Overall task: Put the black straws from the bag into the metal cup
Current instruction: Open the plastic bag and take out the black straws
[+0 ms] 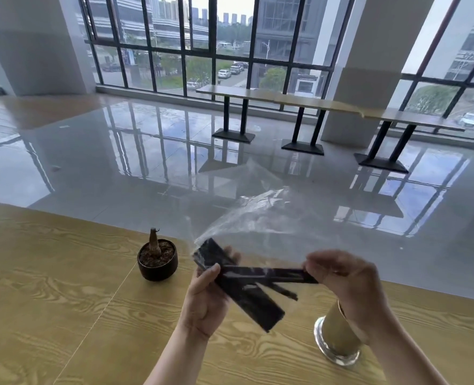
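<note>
My left hand (pixel 205 298) grips a bundle of black straws (pixel 254 302) together with the lower end of a clear plastic bag (pixel 247 215), which trails up and to the right above the table. My right hand (pixel 347 282) pinches the end of a smaller bunch of black straws (pixel 269 273) that lies level between the two hands. A shiny metal cup (pixel 337 339) stands on the wooden table (pixel 63 301) at the right, just below my right wrist, which hides its upper rim.
A small dark pot with soil and a bare stub of a plant (pixel 157 258) stands on the table left of my hands. Beyond the table's far edge lies a glossy tiled floor, with long tables (pixel 299 100) by the windows.
</note>
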Tool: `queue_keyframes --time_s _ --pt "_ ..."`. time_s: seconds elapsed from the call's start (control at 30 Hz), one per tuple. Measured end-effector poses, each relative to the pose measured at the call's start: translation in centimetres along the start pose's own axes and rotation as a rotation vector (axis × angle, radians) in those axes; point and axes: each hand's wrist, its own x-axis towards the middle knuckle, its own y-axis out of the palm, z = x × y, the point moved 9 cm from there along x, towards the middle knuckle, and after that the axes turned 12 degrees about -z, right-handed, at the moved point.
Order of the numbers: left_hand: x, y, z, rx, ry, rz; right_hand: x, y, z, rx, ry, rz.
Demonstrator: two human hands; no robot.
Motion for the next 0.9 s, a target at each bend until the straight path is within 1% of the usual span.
queue_keyframes --time_s 0.03,0.07,0.1,0.13,0.2,0.23,0.27,0.3,0.33,0.37,0.4,0.43,0.47,0.5,0.53,0.57,0.6,0.67,0.7,0.73,0.77,0.8,0.9 --pt "-0.3 0.6 0.2 0.027 -0.002 0.036 0.2 -0.4 0.3 -0.025 -0.037 -0.026" --pt "-0.6 1.1 0.6 0.067 -0.009 0.063 0.3 -0.3 0.5 -0.065 -0.056 0.009" --pt "-0.8 1.4 0.9 0.107 -0.017 0.061 0.1 0.4 0.2 -0.091 -0.021 0.093" --pt "-0.8 1.1 1.1 0.14 -0.02 0.025 -0.5 1.1 -0.5 -0.09 0.031 0.196" --pt "-0.8 -0.1 0.7 0.181 -0.008 -0.067 -2.0 1.7 -2.5 -0.055 0.213 0.387" --pt "-0.8 -0.4 0.3 0.199 -0.003 -0.089 -3.0 1.8 -2.7 -0.041 0.288 0.519" --pt "-0.9 -0.5 0.0 0.219 -0.005 -0.093 -3.8 1.7 -2.9 -0.227 0.286 0.653" --pt "-1.1 -0.6 -0.2 0.246 -0.013 -0.082 -4.7 1.3 -3.0 -0.403 0.286 0.831" --pt "-1.2 -0.7 -0.4 0.287 -0.018 -0.063 -5.1 0.3 -3.0 -0.499 0.314 0.955" --pt "-1.4 -0.7 -0.7 0.348 -0.017 -0.041 -4.7 -0.7 -2.3 -0.489 0.361 0.981" --pt "-1.5 -0.5 -0.8 0.426 -0.013 -0.012 -3.3 -1.7 -1.3 -0.451 0.395 0.895" --pt "-1.6 -0.2 -1.0 0.514 -0.006 0.017 -1.1 -2.4 0.2 -0.389 0.358 0.747" --pt "-1.8 0.1 -1.0 0.599 0.005 0.044 1.5 -3.5 1.7 -0.325 0.292 0.55" --pt "-1.9 0.5 -1.0 0.669 0.014 0.066 4.0 -4.4 3.5 -0.274 0.199 0.349" --pt "-1.9 0.8 -0.9 0.72 0.018 0.082 5.7 -4.5 5.8 -0.234 0.077 0.203" --pt "-1.9 1.1 -0.8 0.755 0.02 0.089 6.6 -3.6 8.0 -0.249 -0.067 0.121" --pt "-1.8 1.2 -0.7 0.784 0.022 0.089 7.0 -1.9 9.9 -0.323 -0.222 0.097" --pt "-1.7 1.4 -0.5 0.835 0.018 0.084 6.2 2.8 12.7 -0.599 -0.57 0.146" --pt "-1.7 1.5 -0.4 0.858 0.015 0.084 5.8 4.8 13.1 -0.742 -0.713 0.179" --pt "-1.8 1.6 -0.5 0.878 0.017 0.085 5.6 6.2 13.1 -0.85 -0.808 0.191" --pt "-1.8 1.6 -0.5 0.894 0.02 0.089 5.6 7.0 13.1 -0.915 -0.865 0.18" --pt "-2.0 1.8 -0.6 0.904 0.021 0.094 5.8 7.4 12.8 -0.943 -0.86 0.189" --pt "-2.5 1.8 -1.1 0.912 0.03 0.097 7.4 8.5 10.2 -0.946 -0.587 0.342"
